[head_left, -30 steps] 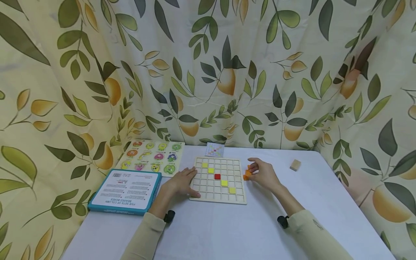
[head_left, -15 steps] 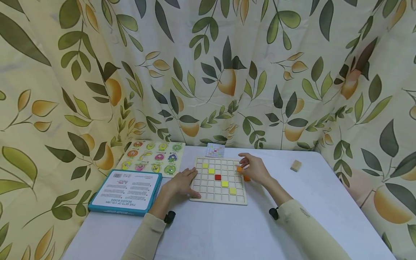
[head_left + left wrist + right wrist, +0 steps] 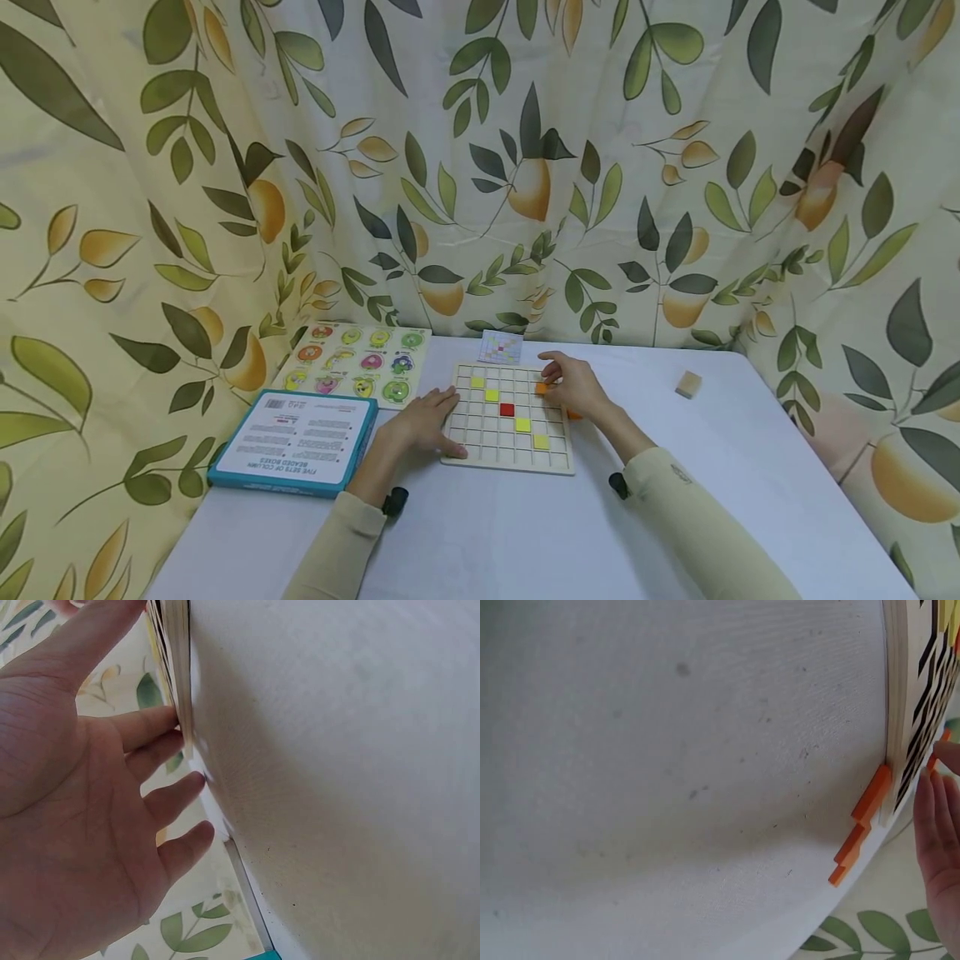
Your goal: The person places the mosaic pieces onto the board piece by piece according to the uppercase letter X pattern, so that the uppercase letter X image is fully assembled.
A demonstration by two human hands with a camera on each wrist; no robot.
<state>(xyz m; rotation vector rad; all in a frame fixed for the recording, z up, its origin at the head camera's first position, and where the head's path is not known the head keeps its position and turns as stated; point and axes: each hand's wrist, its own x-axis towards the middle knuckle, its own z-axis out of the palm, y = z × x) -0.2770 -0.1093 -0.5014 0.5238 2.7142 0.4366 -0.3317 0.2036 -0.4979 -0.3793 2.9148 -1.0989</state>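
Note:
A pale wooden grid board [image 3: 491,442] lies on the white table, with one red tile [image 3: 507,410] and several yellow tiles [image 3: 522,425] in a diagonal line of squares. My left hand [image 3: 411,427] rests along the board's left side, fingers extended and thumb spread toward the near corner; its fingertips [image 3: 169,716] touch the edge in the left wrist view. Over the far right part of the board, my right hand [image 3: 581,387] pinches an orange tile [image 3: 542,388] between thumb and fingers. More orange tiles [image 3: 870,799] lie beside the board's right edge, partly hidden by that hand in the head view.
Behind the board lies a small card with a coloured grid pattern [image 3: 501,347]. To the left are a blue-edged box [image 3: 296,437] and a sheet of fruit pictures [image 3: 348,362]. A small wooden block [image 3: 688,384] sits far right. A leaf-patterned curtain [image 3: 480,267] encloses the table.
My right hand has moved left from the orange tiles beside the board to above its far right squares, carrying one orange tile. The left hand has stayed at the board's left edge.

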